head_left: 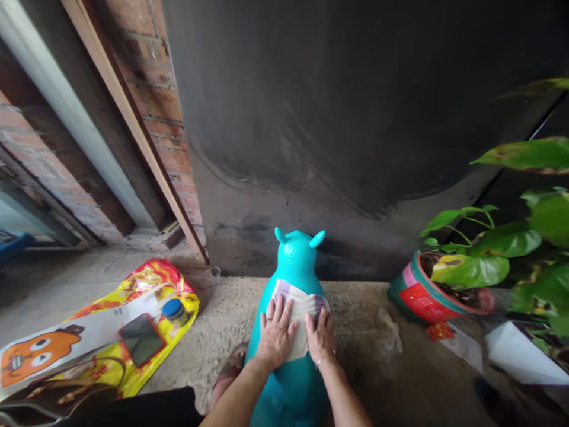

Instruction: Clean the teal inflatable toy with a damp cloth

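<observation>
A left hand (276, 333) and right hand (322, 339) lie flat, fingers (278, 308) slightly spread, gripping nothing, on a cloth (301, 341) already laid across a turquoise toy animal's (288, 379) back, its head (297, 255) uncovered.

No text is legible; print on the yellow bag (153, 274) and white card (98, 328) is blurred.

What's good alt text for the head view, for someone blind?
A person's left hand and right hand rest on a pale cloth spread on a turquoise toy animal, before a dark panel. At left, a phone and a blue-capped jar sit on yellow packaging; at right stands a potted plant.
</observation>
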Demonstrator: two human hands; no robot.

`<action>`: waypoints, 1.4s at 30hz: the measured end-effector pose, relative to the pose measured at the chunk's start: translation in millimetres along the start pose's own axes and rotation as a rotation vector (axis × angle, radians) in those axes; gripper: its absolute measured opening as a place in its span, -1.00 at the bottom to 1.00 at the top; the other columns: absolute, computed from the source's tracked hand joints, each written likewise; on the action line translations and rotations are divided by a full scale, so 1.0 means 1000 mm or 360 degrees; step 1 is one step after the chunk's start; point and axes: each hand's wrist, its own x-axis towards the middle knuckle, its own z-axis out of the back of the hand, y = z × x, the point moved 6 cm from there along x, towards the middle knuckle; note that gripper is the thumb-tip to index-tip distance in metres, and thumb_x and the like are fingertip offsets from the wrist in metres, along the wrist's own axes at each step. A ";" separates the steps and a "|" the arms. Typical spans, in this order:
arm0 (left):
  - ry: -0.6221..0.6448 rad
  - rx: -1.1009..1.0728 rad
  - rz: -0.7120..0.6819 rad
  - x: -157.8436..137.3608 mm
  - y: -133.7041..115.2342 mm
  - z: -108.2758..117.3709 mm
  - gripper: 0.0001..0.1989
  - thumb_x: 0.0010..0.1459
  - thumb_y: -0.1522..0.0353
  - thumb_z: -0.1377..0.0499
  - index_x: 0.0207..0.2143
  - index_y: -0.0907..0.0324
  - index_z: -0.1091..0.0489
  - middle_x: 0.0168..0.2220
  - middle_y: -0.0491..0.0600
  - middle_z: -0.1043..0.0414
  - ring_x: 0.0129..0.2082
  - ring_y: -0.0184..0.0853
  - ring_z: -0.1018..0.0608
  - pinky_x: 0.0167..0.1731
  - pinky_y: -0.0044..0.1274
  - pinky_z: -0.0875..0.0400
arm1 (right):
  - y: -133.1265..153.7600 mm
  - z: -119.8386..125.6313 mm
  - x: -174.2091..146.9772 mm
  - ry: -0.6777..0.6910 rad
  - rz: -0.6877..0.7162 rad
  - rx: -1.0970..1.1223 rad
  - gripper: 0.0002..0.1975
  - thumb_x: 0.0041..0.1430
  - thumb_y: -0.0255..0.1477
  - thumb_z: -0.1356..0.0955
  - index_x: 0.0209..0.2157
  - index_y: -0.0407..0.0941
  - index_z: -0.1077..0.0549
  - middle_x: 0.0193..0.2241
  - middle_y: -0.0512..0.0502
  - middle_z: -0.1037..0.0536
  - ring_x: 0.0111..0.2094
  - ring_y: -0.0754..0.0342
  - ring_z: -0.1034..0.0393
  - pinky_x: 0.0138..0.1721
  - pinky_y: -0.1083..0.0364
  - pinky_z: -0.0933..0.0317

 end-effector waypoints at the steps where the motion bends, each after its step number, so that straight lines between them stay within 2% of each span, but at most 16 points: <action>1: 0.0009 -0.0014 0.0041 0.001 0.001 0.000 -0.47 0.29 0.26 0.10 0.29 -0.04 0.12 0.37 -0.03 0.27 0.34 -0.05 0.15 0.20 -0.01 0.00 | 0.002 0.003 0.001 -0.0002 -0.0053 -0.0014 -0.22 0.26 -0.03 0.10 0.20 -0.34 -0.14 0.08 -0.54 -0.32 0.02 -0.28 -0.33 -0.14 -0.17 -0.30; 3: -0.0031 -0.0025 0.0044 -0.011 0.006 -0.004 -0.47 0.29 0.27 0.10 0.29 -0.03 0.13 0.37 -0.02 0.26 0.34 -0.06 0.13 0.21 -0.05 -0.01 | 0.003 0.002 -0.019 -0.0010 -0.0080 -0.0029 -0.27 0.27 -0.06 0.05 0.20 -0.32 -0.15 0.12 -0.53 -0.27 0.06 -0.33 -0.28 -0.10 -0.22 -0.27; 6: -0.0155 -0.0032 0.0000 -0.050 0.022 -0.017 -0.48 0.30 0.24 0.11 0.29 -0.02 0.11 0.36 -0.02 0.23 0.34 -0.10 0.11 0.22 -0.12 -0.04 | -0.006 -0.015 -0.085 -0.0060 0.0055 -0.0026 -0.33 0.24 -0.07 -0.07 0.18 -0.26 -0.20 0.21 -0.46 -0.16 0.17 -0.39 -0.12 0.02 -0.27 -0.18; 8: -0.0177 -0.0028 -0.0005 -0.074 0.032 -0.027 -0.46 0.28 0.21 0.09 0.28 0.01 0.09 0.36 0.01 0.21 0.34 -0.09 0.11 0.22 -0.12 -0.05 | -0.015 -0.024 -0.125 -0.0233 0.0225 -0.0023 -0.39 0.23 -0.09 -0.10 0.12 -0.20 -0.30 0.11 -0.43 -0.31 0.17 -0.40 -0.12 0.05 -0.32 -0.14; 10: -0.0149 -0.0022 0.0035 -0.083 0.037 -0.032 -0.45 0.28 0.21 0.08 0.29 0.02 0.09 0.36 0.01 0.21 0.34 -0.09 0.11 0.22 -0.10 -0.03 | -0.023 -0.031 -0.140 -0.0266 0.0267 -0.0036 -0.39 0.21 -0.06 -0.12 0.10 -0.20 -0.32 0.07 -0.45 -0.34 0.18 -0.42 -0.10 0.06 -0.35 -0.12; 12: -0.0088 -0.0028 0.0098 -0.075 0.036 -0.030 -0.45 0.28 0.21 0.10 0.29 0.01 0.12 0.37 -0.01 0.25 0.35 -0.11 0.14 0.23 -0.09 0.00 | -0.021 -0.029 -0.122 -0.0185 0.0207 -0.0082 -0.32 0.20 -0.03 -0.12 0.14 -0.24 -0.26 0.15 -0.50 -0.23 0.20 -0.45 -0.04 0.04 -0.35 -0.14; 17: 0.0157 -0.0103 0.0357 -0.008 0.030 -0.013 -0.44 0.30 0.24 0.14 0.31 0.10 0.16 0.37 0.04 0.28 0.35 -0.11 0.12 0.24 -0.13 0.02 | 0.029 -0.003 -0.006 0.0258 0.0099 -0.0212 -0.35 0.25 -0.12 -0.14 0.28 -0.12 -0.01 0.30 -0.39 0.08 0.26 -0.39 0.10 0.08 -0.28 -0.09; 20: 0.0175 -0.0124 0.0471 0.017 0.030 -0.006 -0.42 0.30 0.22 0.13 0.31 0.12 0.18 0.37 0.06 0.26 0.34 -0.08 0.07 0.23 -0.15 -0.01 | 0.053 0.011 0.030 0.0290 0.0095 -0.0217 -0.35 0.25 -0.11 -0.15 0.29 -0.07 0.03 0.32 -0.35 0.12 0.28 -0.36 0.16 0.11 -0.30 -0.04; 23: 0.0143 -0.0161 0.0449 0.006 0.034 -0.008 -0.44 0.30 0.24 0.16 0.31 0.11 0.19 0.37 0.03 0.27 0.34 -0.11 0.10 0.25 -0.14 0.03 | 0.047 0.009 0.009 0.0254 0.0103 -0.0229 -0.36 0.26 -0.14 -0.15 0.29 -0.11 0.01 0.30 -0.38 0.07 0.27 -0.36 0.11 0.10 -0.29 -0.06; 26: 0.0124 -0.0251 0.0390 -0.031 0.041 -0.019 -0.45 0.30 0.24 0.18 0.31 0.13 0.15 0.37 0.01 0.28 0.35 -0.15 0.14 0.26 -0.15 0.06 | 0.024 -0.006 -0.054 0.0087 0.0268 -0.0220 -0.38 0.23 -0.13 -0.17 0.24 -0.15 -0.14 0.27 -0.38 -0.04 0.24 -0.38 0.03 0.08 -0.28 -0.12; 28: 0.0101 -0.0295 0.0369 -0.054 0.044 -0.024 -0.44 0.28 0.22 0.14 0.30 0.12 0.09 0.37 0.00 0.27 0.35 -0.14 0.15 0.27 -0.17 0.07 | 0.004 -0.014 -0.095 -0.0052 0.0325 -0.0177 -0.37 0.19 -0.10 -0.19 0.15 -0.23 -0.30 0.21 -0.45 -0.15 0.20 -0.45 -0.04 0.01 -0.27 -0.20; 30: 0.0085 -0.0324 0.0379 -0.066 0.045 -0.027 -0.44 0.27 0.21 0.12 0.29 0.09 0.07 0.37 -0.03 0.27 0.35 -0.13 0.15 0.28 -0.16 0.08 | -0.007 -0.019 -0.116 -0.0110 0.0322 -0.0169 -0.35 0.16 -0.08 -0.21 0.09 -0.29 -0.36 0.18 -0.53 -0.19 0.18 -0.50 -0.07 -0.03 -0.29 -0.24; 33: 0.0103 -0.0311 0.0415 -0.056 0.043 -0.023 -0.44 0.29 0.21 0.17 0.31 0.11 0.12 0.37 0.00 0.29 0.35 -0.14 0.17 0.27 -0.13 0.10 | 0.003 -0.013 -0.095 -0.0065 0.0291 -0.0230 -0.31 0.17 -0.07 -0.20 0.18 -0.25 -0.24 0.23 -0.51 -0.09 0.20 -0.51 -0.02 -0.02 -0.36 -0.19; 37: 0.0189 -0.0267 0.0511 -0.013 0.042 -0.013 -0.43 0.29 0.23 0.15 0.31 0.17 0.14 0.36 0.08 0.23 0.34 -0.11 0.07 0.25 -0.16 0.04 | 0.045 0.004 -0.014 0.0179 0.0212 -0.0298 -0.36 0.24 -0.11 -0.16 0.27 -0.09 -0.06 0.29 -0.40 0.04 0.25 -0.41 0.08 0.05 -0.34 -0.12; 39: 0.0203 -0.0282 0.0561 0.002 0.043 -0.010 -0.43 0.29 0.23 0.14 0.31 0.15 0.13 0.36 0.08 0.21 0.33 -0.10 0.03 0.24 -0.17 0.00 | 0.059 0.011 0.013 0.0240 0.0189 -0.0299 -0.37 0.24 -0.12 -0.17 0.27 -0.06 -0.04 0.31 -0.38 0.08 0.26 -0.40 0.12 0.08 -0.33 -0.08; 42: 0.0145 -0.0308 0.0535 0.000 0.046 -0.013 -0.44 0.29 0.24 0.16 0.31 0.16 0.12 0.36 0.07 0.19 0.33 -0.10 0.04 0.24 -0.15 0.00 | 0.056 0.010 0.009 0.0177 0.0235 -0.0298 -0.38 0.23 -0.14 -0.20 0.26 -0.07 -0.08 0.30 -0.36 0.04 0.27 -0.39 0.12 0.10 -0.32 -0.07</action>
